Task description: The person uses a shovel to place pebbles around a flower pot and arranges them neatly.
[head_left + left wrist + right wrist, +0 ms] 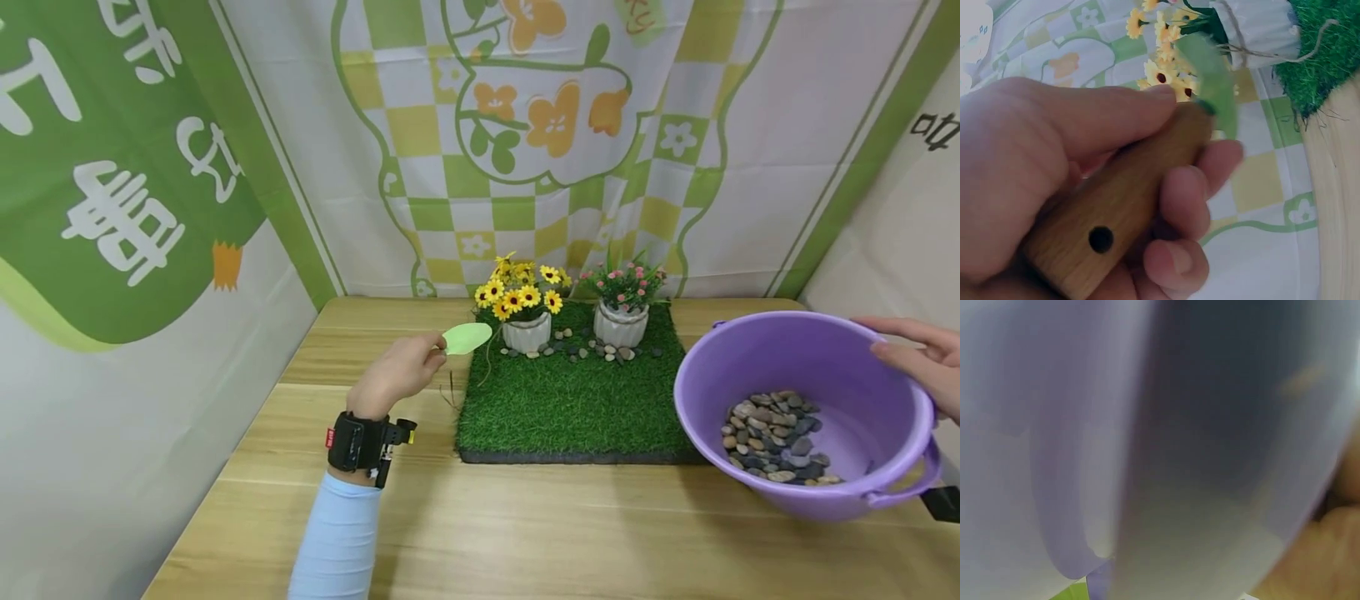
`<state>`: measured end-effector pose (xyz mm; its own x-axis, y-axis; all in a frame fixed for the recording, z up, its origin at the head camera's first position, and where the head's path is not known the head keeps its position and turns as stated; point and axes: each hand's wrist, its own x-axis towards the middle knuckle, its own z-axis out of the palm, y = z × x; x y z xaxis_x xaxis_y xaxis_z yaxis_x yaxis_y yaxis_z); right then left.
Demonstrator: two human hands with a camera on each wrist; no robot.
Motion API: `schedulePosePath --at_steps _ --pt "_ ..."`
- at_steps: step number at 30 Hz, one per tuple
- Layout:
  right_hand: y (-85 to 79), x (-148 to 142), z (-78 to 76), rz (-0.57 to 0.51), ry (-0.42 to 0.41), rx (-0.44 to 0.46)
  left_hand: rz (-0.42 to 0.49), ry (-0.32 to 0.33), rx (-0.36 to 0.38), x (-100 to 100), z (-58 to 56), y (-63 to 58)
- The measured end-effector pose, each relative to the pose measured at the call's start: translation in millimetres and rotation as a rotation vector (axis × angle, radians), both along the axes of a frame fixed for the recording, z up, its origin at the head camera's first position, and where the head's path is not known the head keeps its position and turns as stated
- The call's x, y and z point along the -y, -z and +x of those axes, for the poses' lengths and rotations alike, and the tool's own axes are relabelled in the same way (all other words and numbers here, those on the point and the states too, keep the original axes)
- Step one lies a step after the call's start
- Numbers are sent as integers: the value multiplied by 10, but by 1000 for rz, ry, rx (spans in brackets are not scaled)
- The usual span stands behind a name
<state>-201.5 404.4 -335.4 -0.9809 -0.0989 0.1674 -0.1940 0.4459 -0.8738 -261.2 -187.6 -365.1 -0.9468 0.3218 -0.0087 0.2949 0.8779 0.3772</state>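
Observation:
My left hand (397, 367) grips a small garden trowel by its wooden handle (1116, 200), fingers curled round it. The trowel's light green blade (468, 337) points right, near the left edge of the artificial turf mat (570, 408). At the right, my right hand (926, 358) holds the rim of a purple bucket (832, 358), thumb over the edge. Pebbles (776, 437) lie gathered in the left part of the bucket. In the right wrist view the bucket wall (1060, 456) is blurred and fills most of the picture.
Two white pots stand at the back of the mat: one with yellow flowers (517, 292), one with pink flowers (626, 283). Loose stones (570, 348) lie around them. Beneath is a wooden table (487, 533), with a printed cloth (510, 200) hanging behind.

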Motion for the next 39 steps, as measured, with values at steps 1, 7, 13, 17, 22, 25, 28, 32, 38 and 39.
schedulePosePath --at_steps 1,7,13,17,22,25,28,32,38,39 --pt "9 -9 -4 -1 -4 -4 7 -1 -20 11 1 6" --pt "34 -32 -6 -19 4 -21 31 -17 -67 92 -4 57" --pt "35 -41 16 -41 38 -28 61 -78 -89 203 -47 161" --pt "34 -35 17 -53 37 -17 83 -112 -142 253 -82 217" --pt "43 -39 14 -40 21 -5 118 -132 -218 292 -130 287" --pt "51 -51 19 -48 15 -5 149 -159 -256 313 -160 347" --pt "54 -71 20 -79 4 -3 167 -200 -322 334 -193 414" --pt "55 -86 16 -85 28 -14 159 -243 -404 354 -253 506" --pt "58 -99 15 -100 22 -22 140 -299 -390 388 -340 632" --pt "59 -102 15 -104 20 -23 138 -306 -384 398 -356 650"
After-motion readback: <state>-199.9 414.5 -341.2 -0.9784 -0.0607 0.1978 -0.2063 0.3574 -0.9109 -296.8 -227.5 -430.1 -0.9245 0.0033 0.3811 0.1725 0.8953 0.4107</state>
